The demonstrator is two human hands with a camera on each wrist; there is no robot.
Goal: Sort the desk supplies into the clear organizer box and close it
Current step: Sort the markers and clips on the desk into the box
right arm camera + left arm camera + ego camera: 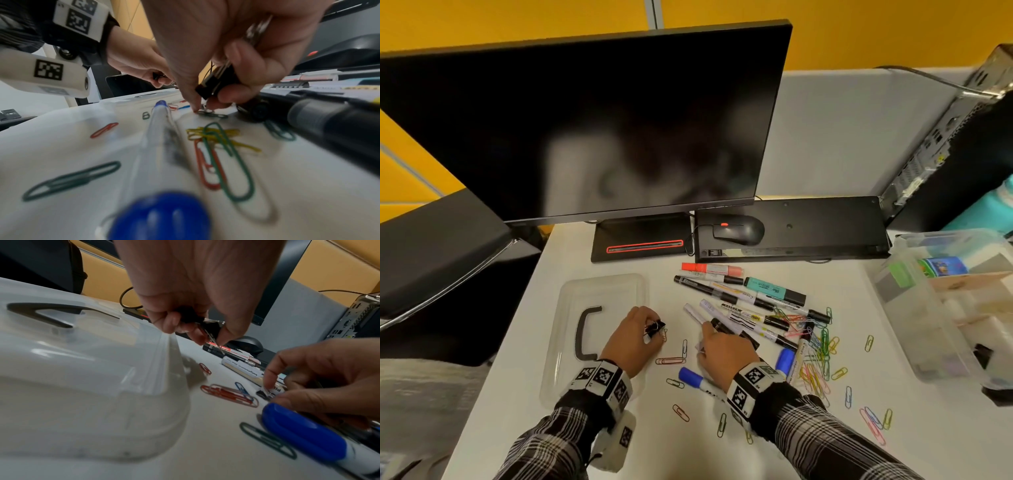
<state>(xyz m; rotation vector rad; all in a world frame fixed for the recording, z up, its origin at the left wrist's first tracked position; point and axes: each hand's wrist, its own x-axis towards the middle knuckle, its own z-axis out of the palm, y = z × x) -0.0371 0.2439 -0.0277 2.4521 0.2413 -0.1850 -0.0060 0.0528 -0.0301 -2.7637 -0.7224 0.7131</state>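
Note:
Low over the white desk, my left hand (650,330) grips a small bunch of black binder clips (207,327) in curled fingers, beside the clear lid (592,325) with a black handle. My right hand (703,342) holds black binder clips (218,81) in its curled fingers. Its thumb and forefinger tips pinch at another small clip (265,393) on the desk. Markers (750,305) lie heaped beyond the right hand. Coloured paper clips (818,359) are scattered to its right. The clear organizer box (945,308) stands open at the far right.
A blue-capped marker (690,375) lies between my wrists, with loose paper clips (671,360) around it. A dark monitor (585,130), a mouse (739,229) and a black keyboard (808,226) line the back. A computer tower (945,147) stands at the back right.

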